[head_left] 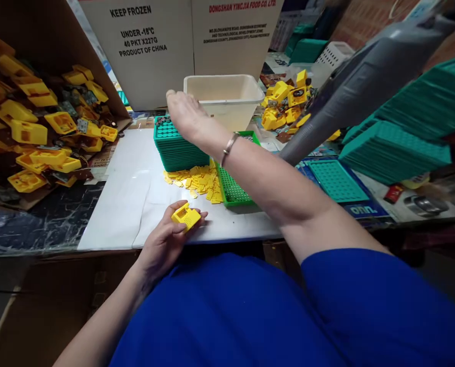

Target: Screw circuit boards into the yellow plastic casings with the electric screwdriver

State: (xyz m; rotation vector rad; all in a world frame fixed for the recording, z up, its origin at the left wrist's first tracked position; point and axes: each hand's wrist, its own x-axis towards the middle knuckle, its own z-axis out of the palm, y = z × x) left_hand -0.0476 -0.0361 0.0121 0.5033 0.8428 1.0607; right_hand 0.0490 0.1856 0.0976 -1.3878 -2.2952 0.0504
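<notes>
My left hand is closed around a small yellow plastic casing with a grid of tiny holes, low over the front of the white work surface. My right arm reaches across to a stack of green trays. Over the stack's top, my right hand is bent with the knuckles up; its fingers are hidden behind the hand. Small dark parts lie in the top tray's left corner. Loose flat yellow pieces are heaped in front of the stack. Under my right forearm is a green perforated basket.
On the left, an open cardboard box holds many yellow casings. A cream plastic tub stands behind the trays, before a large white carton. A grey tube slants down at right, near stacked green trays.
</notes>
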